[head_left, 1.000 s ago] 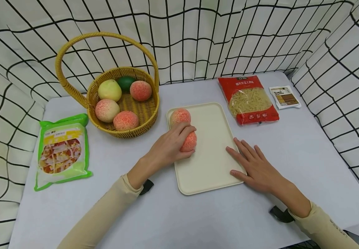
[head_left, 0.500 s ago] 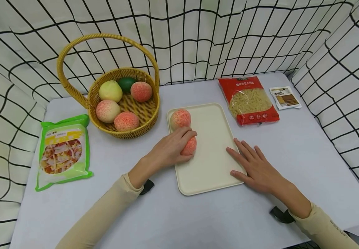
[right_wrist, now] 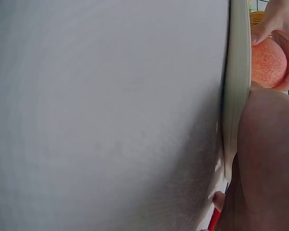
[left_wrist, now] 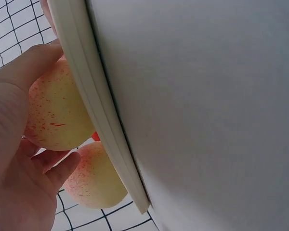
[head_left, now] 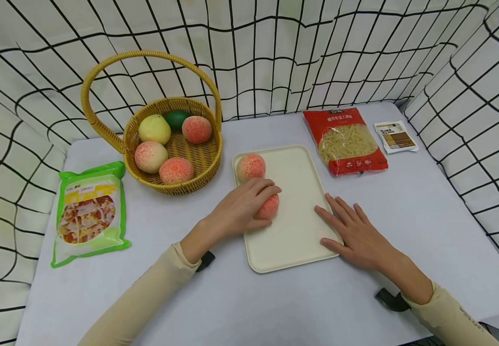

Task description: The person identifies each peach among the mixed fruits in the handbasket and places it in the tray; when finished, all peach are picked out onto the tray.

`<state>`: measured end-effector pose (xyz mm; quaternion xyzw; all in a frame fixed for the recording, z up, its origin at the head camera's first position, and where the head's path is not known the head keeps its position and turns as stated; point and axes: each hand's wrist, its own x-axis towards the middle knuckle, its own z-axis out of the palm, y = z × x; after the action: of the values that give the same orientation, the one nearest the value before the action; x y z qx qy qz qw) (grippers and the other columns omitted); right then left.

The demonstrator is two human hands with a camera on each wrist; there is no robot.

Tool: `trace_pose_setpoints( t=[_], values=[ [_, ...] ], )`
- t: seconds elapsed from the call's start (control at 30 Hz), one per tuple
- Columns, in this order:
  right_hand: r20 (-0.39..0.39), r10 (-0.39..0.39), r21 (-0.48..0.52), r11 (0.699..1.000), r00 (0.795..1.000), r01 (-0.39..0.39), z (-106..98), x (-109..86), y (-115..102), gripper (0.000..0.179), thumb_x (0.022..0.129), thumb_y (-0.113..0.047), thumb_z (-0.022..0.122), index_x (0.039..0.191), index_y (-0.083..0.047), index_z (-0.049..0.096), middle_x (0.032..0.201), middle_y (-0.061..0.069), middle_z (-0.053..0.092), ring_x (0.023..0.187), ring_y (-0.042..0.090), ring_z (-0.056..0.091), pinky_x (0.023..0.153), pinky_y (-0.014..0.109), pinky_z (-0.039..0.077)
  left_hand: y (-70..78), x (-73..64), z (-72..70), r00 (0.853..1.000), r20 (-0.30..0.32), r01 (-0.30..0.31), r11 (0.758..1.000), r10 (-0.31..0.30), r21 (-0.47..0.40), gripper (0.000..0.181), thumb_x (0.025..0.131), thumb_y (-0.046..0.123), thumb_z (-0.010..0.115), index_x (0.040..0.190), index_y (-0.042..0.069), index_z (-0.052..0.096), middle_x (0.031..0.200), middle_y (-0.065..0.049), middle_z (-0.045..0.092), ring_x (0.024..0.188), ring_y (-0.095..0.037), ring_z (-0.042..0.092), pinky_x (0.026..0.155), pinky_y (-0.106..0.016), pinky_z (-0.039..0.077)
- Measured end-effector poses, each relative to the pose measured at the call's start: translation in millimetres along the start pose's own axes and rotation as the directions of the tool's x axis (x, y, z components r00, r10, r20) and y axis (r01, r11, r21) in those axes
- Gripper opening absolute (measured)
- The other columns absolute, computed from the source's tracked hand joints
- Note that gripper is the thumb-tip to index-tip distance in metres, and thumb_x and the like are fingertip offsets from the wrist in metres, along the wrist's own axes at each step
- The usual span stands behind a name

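My left hand curls its thumb and fingers round a peach at the left side of the cream tray. In the left wrist view that peach shows yellow with red speckles, the thumb on one side and fingers on the other. A second peach sits just beyond it in the tray's far left corner. My right hand rests with spread, straight fingers at the tray's right edge, fingertips over the rim. It holds nothing.
A wicker basket with a tall handle holds several peaches and a dark green fruit at the back left. Left of it lies a green food bag. A red pasta bag and a small white packet lie at the back right.
My left hand, with the peach in its fingers, has shifted slightly right and nearer on the tray. The right hand stays in place. The head view has tilted slightly.
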<state>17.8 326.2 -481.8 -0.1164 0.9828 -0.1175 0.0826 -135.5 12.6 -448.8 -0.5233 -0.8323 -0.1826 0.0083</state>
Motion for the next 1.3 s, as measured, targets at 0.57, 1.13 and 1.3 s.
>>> trace_pose_setpoints(
  t=[0.57,1.13,1.3],
  values=[
    [-0.002,-0.005,0.002,1.000,1.000,0.005,-1,-0.5,-2,0.083,0.101,-0.057,0.062,0.171,-0.035,0.023,0.182,0.006,0.010,0.166,0.039,0.015,0.127,0.076,0.017,1.2,-1.9,-1.2,1.000,0.004,0.009,1.000,-0.009,-0.004,0.079,0.084,0.039,0.091,0.149,0.014,0.053,0.153,-0.013,0.052,0.143,-0.032,0.053,0.120,-0.047,0.047],
    [-0.001,0.000,0.009,1.000,1.000,0.000,-2,-1.3,-3,0.083,0.101,-0.057,0.062,0.170,-0.034,0.024,0.182,0.007,0.010,0.166,0.039,0.014,0.127,0.076,0.017,-5.1,-8.6,-21.1,0.985,-0.170,-0.038,0.999,0.034,-0.018,0.074,0.081,0.042,0.089,0.139,0.009,0.058,0.152,-0.013,0.052,0.143,-0.029,0.052,0.118,-0.044,0.050],
    [0.000,0.001,0.010,1.000,1.000,-0.001,-3,-1.3,-4,0.083,0.100,-0.056,0.063,0.170,-0.033,0.024,0.182,0.007,0.010,0.166,0.039,0.014,0.127,0.076,0.017,-9.9,-13.5,-27.8,0.978,-0.206,-0.042,0.998,0.032,-0.045,0.078,0.079,0.047,0.091,0.139,0.008,0.059,0.150,-0.012,0.053,0.139,-0.029,0.053,0.117,-0.044,0.049]
  ],
)
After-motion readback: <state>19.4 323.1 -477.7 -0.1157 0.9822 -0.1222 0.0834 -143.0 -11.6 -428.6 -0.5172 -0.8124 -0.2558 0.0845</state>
